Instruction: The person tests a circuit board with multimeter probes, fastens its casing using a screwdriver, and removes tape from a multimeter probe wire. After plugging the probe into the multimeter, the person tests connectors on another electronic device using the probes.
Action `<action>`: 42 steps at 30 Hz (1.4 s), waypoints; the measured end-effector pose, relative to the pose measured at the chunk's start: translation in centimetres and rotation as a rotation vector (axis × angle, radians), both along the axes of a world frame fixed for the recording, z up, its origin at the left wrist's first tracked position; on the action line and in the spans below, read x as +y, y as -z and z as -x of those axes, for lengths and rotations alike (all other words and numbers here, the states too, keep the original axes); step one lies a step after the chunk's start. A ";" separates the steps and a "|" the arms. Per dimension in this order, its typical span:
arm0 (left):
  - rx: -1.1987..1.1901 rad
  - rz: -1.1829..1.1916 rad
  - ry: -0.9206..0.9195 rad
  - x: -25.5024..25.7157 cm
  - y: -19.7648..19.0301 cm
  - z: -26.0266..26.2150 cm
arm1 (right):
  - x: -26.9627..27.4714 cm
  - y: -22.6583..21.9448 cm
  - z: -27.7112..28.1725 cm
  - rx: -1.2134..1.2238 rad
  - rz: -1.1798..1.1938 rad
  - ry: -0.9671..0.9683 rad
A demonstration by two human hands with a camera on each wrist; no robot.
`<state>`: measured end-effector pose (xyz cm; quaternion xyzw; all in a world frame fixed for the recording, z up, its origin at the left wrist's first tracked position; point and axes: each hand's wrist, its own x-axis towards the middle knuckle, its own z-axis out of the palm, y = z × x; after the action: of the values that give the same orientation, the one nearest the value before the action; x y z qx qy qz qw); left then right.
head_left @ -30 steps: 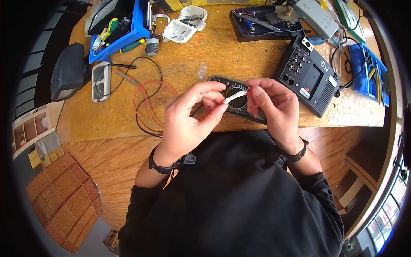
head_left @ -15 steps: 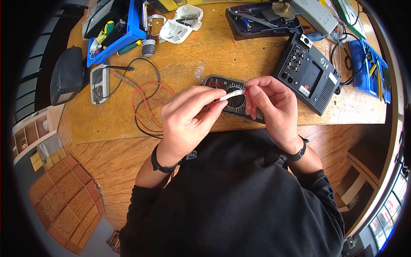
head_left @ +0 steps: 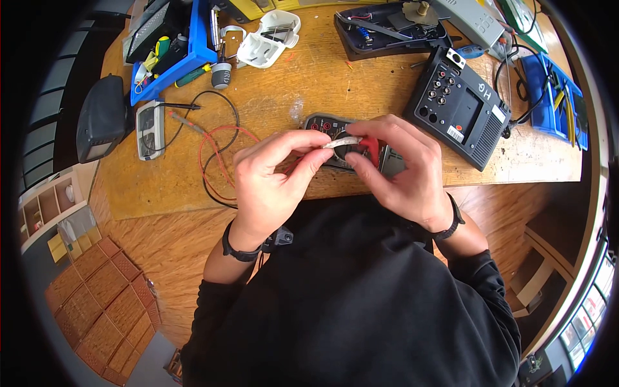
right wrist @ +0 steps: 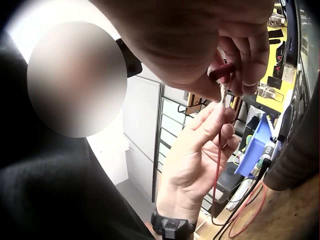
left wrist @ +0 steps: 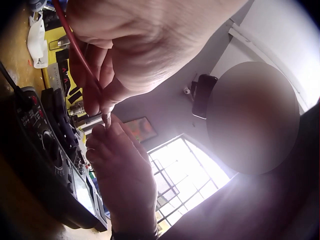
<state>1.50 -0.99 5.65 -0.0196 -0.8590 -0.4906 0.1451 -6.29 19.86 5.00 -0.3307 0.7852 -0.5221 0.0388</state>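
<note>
Both hands are raised over a black multimeter (head_left: 325,123), working on one red test lead (right wrist: 217,175). Pale, whitish wrapping (head_left: 342,141) covers a short stretch of the lead near its red end piece (head_left: 371,149). My left hand (head_left: 274,177) pinches the left end of this wrapping between thumb and fingertips. My right hand (head_left: 409,171) has its thumb and index finger parted around the wrapping's right end, the red piece lying between its fingers. In the right wrist view that red piece sits among the right fingers, which partly hide it. The multimeter's dial is partly covered by the hands.
Looped red and black leads (head_left: 222,149) lie left of the hands beside a grey-white device (head_left: 150,129). A black box with sockets (head_left: 459,106) stands right. Behind are a blue tool bin (head_left: 203,45), a white case (head_left: 261,50) and an opened black housing (head_left: 361,48). The table edge is near my body.
The right hand has shifted left and turned; its thumb and index finger have spread, showing more of the red piece. The left hand keeps pinching the wrapping. The whole view has shifted slightly.
</note>
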 end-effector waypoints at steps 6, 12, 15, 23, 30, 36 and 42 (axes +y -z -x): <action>-0.147 -0.365 -0.017 -0.4 0.3 -0.2 | -0.3 0.6 0.1 0.111 0.127 -0.020; -0.176 -0.396 -0.006 -0.2 -0.1 -0.2 | 0.3 1.2 0.0 0.127 0.050 -0.010; -0.144 -0.389 -0.029 -0.1 0.1 -0.3 | 0.2 1.1 -0.3 0.086 0.042 0.008; 0.179 -0.071 0.062 -0.7 -0.1 0.4 | 0.4 2.0 -1.0 -0.141 0.162 0.042; 0.224 -0.066 0.007 -0.3 -0.2 0.2 | 0.5 1.3 -0.9 -0.755 0.432 -0.046; 0.517 0.223 0.159 -1.1 -0.3 0.6 | 1.3 0.5 0.0 -1.015 0.487 -0.152; 0.704 0.757 0.242 -1.3 -0.3 -1.0 | 1.5 0.8 0.7 -1.316 0.534 -0.210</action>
<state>2.47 -2.31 5.96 -0.3330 -0.8669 -0.1234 0.3498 -6.97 21.37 4.24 -0.0194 0.4084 -0.7810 0.4722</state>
